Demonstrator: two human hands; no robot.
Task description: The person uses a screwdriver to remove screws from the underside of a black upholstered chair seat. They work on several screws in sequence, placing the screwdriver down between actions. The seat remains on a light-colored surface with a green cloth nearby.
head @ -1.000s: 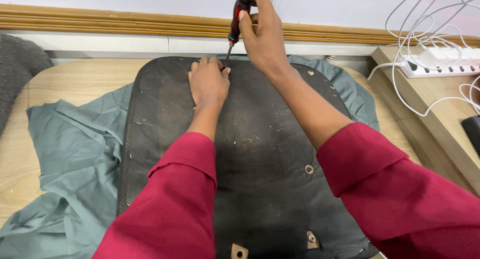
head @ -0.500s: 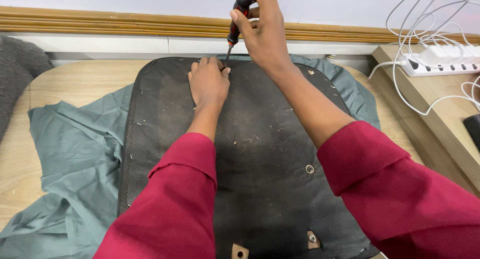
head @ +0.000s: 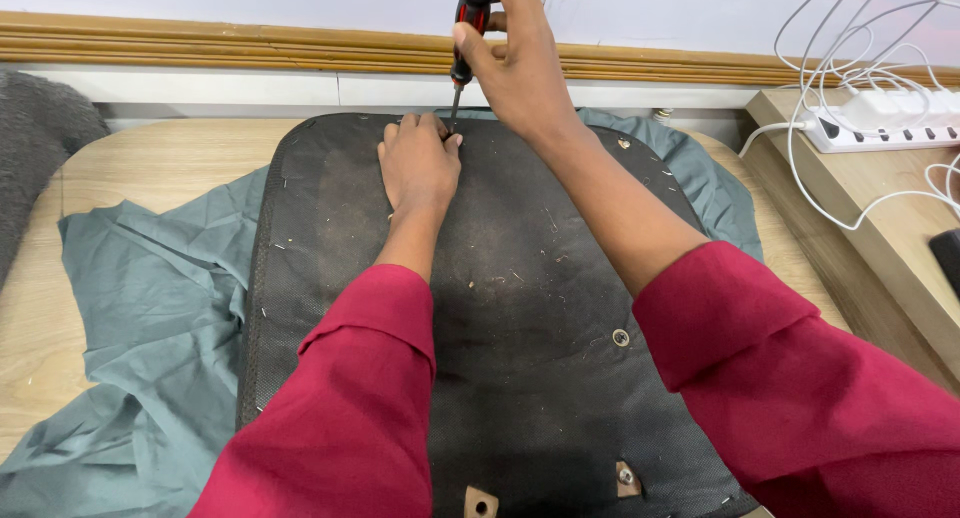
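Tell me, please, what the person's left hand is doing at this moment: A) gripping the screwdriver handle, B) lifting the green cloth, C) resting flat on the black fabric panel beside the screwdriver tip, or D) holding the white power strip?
C: the left hand lies flat on the black panel, fingertips by the tip of the screwdriver, which the right hand grips.

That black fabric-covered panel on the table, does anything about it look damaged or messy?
Yes. The black fabric-covered panel is dusty and strewn with pale specks, and near its lower edge the fabric is cut open around metal fittings. The grey-green cloth beneath lies crumpled.
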